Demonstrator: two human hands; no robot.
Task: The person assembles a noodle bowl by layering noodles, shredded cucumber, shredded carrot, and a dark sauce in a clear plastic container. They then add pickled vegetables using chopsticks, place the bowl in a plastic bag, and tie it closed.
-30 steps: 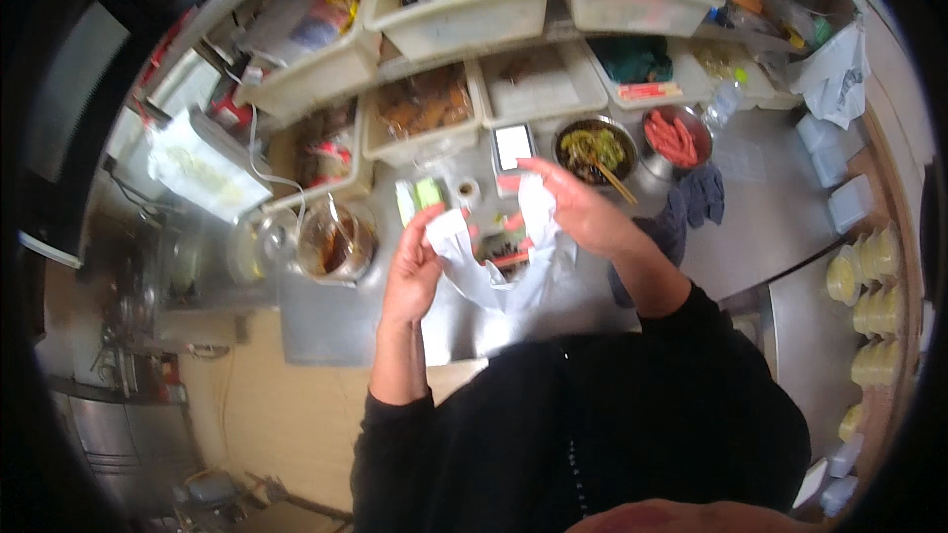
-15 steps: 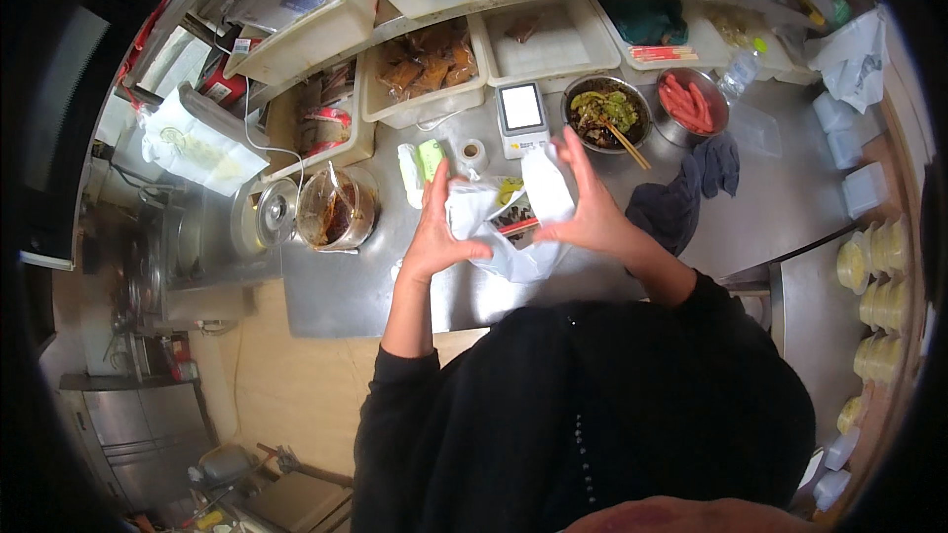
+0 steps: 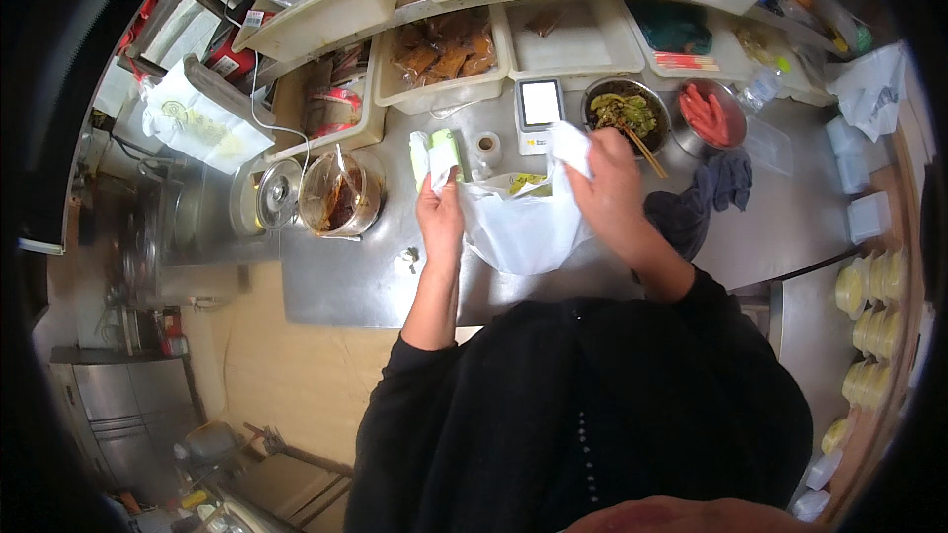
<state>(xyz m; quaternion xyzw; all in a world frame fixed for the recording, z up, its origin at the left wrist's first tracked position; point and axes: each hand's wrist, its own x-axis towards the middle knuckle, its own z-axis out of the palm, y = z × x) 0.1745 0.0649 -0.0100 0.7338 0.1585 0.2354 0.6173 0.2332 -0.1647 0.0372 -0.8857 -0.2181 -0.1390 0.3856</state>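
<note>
A white plastic bag [image 3: 523, 232] hangs between my hands over the steel counter, its body sagging in the middle. My left hand [image 3: 439, 215] is closed on one of its handles. My right hand [image 3: 609, 186] grips the opposite handle, pulled up and outward. Yellow-green contents show at the bag's mouth; the rest inside is hidden. Just beyond the bag stand a small white device with a lit screen [image 3: 539, 104] and a roll of white tape or labels [image 3: 486, 149]. A green-and-white packet [image 3: 446, 150] lies behind my left hand.
To the left are a jar of dark sauce [image 3: 343, 195] and a glass lid [image 3: 280, 192]. Behind right sit a bowl of greens with chopsticks [image 3: 624, 111] and a metal bowl of red sticks [image 3: 709, 116]. A dark cloth [image 3: 699, 199] lies right. Plastic bins [image 3: 444, 96] line the back.
My hands have gone from spread around the bag's opening to gripping its two handles. The bag is now stretched wider and its mouth has narrowed, hiding the printed item seen inside before.
</note>
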